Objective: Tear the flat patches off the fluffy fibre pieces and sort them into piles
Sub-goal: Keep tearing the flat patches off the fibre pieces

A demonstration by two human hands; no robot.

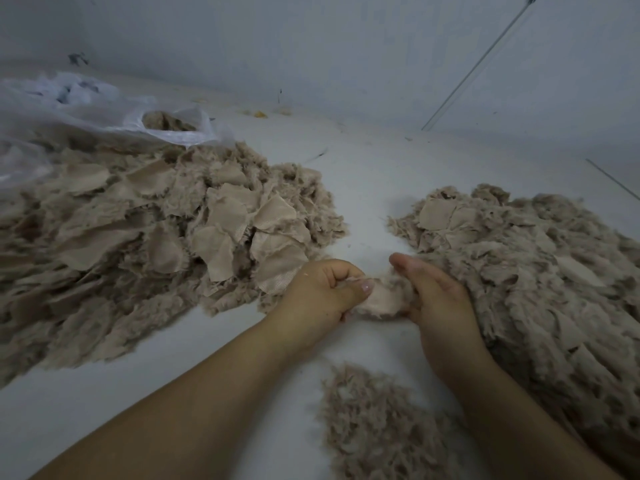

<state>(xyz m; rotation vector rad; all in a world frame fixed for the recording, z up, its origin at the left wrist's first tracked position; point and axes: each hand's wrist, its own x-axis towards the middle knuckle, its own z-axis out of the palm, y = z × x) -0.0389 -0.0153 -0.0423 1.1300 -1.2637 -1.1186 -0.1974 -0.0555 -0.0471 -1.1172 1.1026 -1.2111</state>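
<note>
Between my two hands is one beige fibre piece with its flat patch side up. My left hand pinches its left edge between thumb and curled fingers. My right hand grips its right side, and the fingers there are partly hidden by the fluff. A large pile of beige pieces with flat patches showing lies to the left. Another big pile lies to the right, touching my right hand. A small heap of loose fluffy fibre sits near me between my forearms.
All piles lie on a white table that meets a pale wall at the back. A clear plastic bag holding more fibre lies at the far left. Small scraps dot the table's far edge.
</note>
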